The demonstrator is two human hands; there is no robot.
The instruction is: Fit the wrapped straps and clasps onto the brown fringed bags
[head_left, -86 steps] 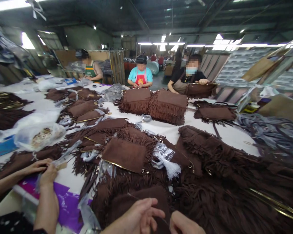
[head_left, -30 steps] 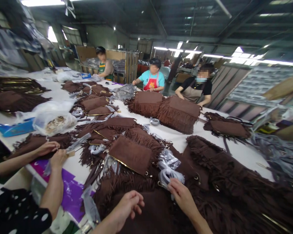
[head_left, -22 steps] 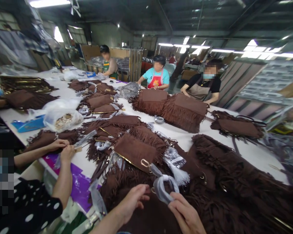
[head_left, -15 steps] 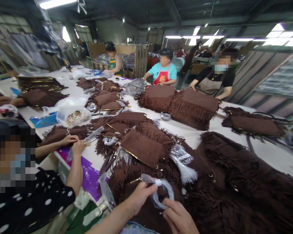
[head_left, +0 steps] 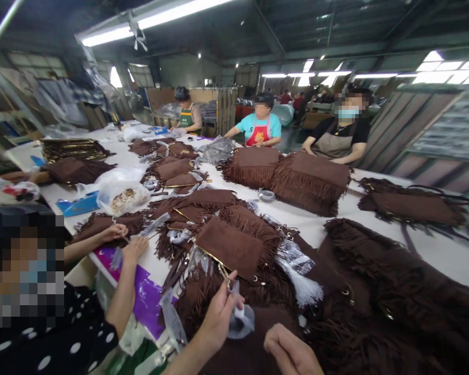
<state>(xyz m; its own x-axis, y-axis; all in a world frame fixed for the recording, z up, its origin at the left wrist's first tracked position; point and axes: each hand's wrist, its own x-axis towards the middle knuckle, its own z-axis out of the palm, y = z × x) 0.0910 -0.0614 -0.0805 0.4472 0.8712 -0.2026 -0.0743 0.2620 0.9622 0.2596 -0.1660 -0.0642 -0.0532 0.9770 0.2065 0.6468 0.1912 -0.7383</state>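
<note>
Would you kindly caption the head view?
Left hand holding a plastic-wrapped grey coil over brown fringed fabric bags.

Left hand (head_left: 220,312): we hold it raised, fingers bent in a pinch.
Left forearm (head_left: 191,355): ours slants up from the lower edge.
Right hand (head_left: 291,350): ours sits lower, apart, fingers curled inward.

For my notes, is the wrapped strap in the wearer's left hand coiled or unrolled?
Coiled: the wrapped strap makes a round loop at the wearer's left hand.
</note>
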